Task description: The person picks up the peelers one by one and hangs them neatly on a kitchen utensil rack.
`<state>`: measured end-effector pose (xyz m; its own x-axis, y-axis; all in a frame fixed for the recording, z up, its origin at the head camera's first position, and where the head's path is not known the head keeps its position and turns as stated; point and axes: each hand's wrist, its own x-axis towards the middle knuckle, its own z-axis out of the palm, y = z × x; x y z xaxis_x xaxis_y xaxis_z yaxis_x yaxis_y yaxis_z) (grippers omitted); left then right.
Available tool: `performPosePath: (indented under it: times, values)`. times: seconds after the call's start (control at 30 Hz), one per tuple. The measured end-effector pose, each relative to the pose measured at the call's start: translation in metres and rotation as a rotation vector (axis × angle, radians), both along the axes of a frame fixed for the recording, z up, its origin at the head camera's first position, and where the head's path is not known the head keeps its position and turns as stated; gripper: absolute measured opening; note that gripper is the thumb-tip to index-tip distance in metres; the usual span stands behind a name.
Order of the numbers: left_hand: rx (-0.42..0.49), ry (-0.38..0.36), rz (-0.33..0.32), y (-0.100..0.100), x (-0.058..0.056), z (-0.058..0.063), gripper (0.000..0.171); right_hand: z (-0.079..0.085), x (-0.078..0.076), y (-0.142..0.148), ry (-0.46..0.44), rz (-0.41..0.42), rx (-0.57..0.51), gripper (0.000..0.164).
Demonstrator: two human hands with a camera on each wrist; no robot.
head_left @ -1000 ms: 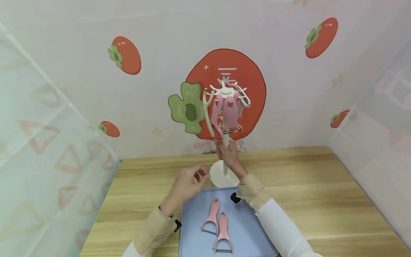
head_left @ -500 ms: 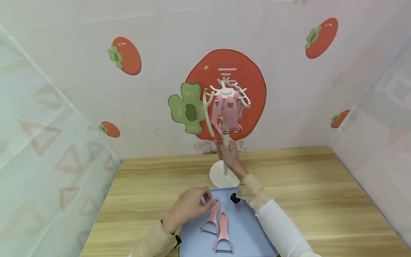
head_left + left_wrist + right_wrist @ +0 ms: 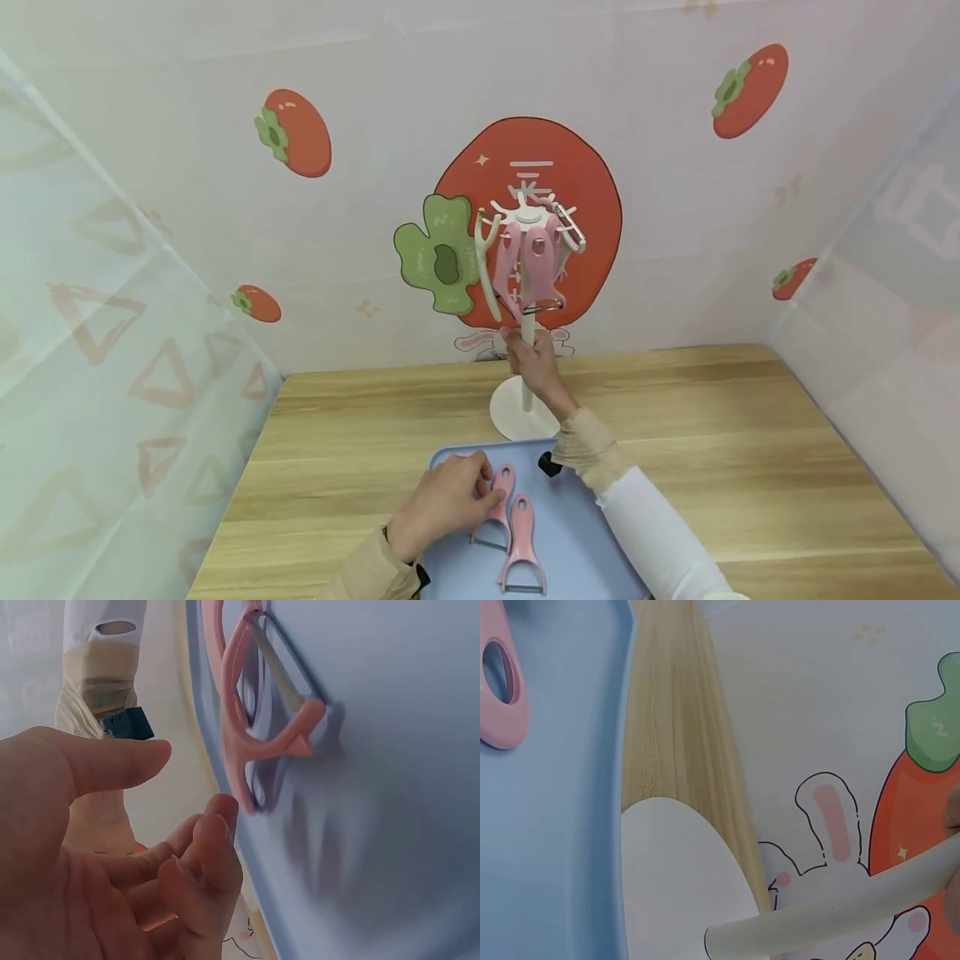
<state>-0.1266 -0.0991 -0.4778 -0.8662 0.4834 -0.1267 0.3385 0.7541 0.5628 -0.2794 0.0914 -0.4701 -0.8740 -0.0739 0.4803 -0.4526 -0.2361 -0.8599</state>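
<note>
My right hand point(image 3: 536, 364) grips the post point(image 3: 832, 911) of a white rack with a round base point(image 3: 510, 410). Pink peelers point(image 3: 540, 271) and a whitish peeler point(image 3: 486, 265) hang from the rack's hooks. Two pink peelers lie in a blue tray: one farther back point(image 3: 505, 477), the other nearer point(image 3: 522, 533). Over the tray's left part hovers my left hand point(image 3: 448, 500), its thumb near the farther peeler's handle. In the left wrist view the thumb and the bent fingers point(image 3: 217, 859) are apart, with nothing between them.
The blue tray point(image 3: 577, 533) lies in front of the rack's base on a wooden table point(image 3: 337, 450). Behind stands a pale printed backdrop point(image 3: 375, 83), and fabric panels flank both sides. A black wrist camera point(image 3: 550, 463) sits beneath my right wrist.
My left hand has come down and toward me from beside the rack's base to over the farther peeler in the tray. The right hand stays on the post.
</note>
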Motion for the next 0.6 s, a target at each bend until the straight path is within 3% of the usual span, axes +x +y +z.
performPosePath:
  times: [0.6]
  values:
    - [-0.054, 0.002, 0.004, 0.011, 0.005, -0.016, 0.027, -0.002, -0.002, 0.002, -0.007, 0.008, 0.012, 0.059]
